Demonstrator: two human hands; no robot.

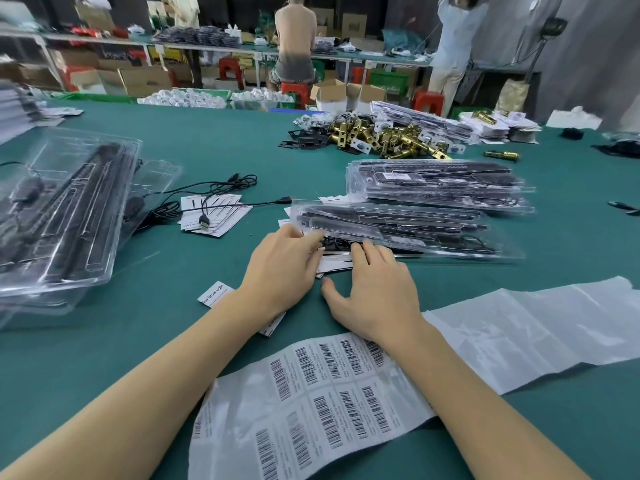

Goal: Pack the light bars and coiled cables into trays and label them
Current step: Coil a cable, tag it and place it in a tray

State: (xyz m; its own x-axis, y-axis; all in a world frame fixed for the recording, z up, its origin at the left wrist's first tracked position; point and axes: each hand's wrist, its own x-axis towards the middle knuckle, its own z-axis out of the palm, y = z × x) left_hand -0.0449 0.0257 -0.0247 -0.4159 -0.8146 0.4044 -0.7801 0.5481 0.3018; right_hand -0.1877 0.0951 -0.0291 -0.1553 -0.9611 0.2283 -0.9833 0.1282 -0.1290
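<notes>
Left hand (282, 263) curls its fingers onto the near edge of the clear tray (391, 228), right hand (375, 289) beside it, fingers spread flat on white cards (334, 263).

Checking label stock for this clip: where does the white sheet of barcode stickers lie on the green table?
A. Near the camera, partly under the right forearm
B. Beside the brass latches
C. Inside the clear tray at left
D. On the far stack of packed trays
A: the white sheet of barcode stickers lies nearest the camera, its upper corner running under the right forearm.
</notes>
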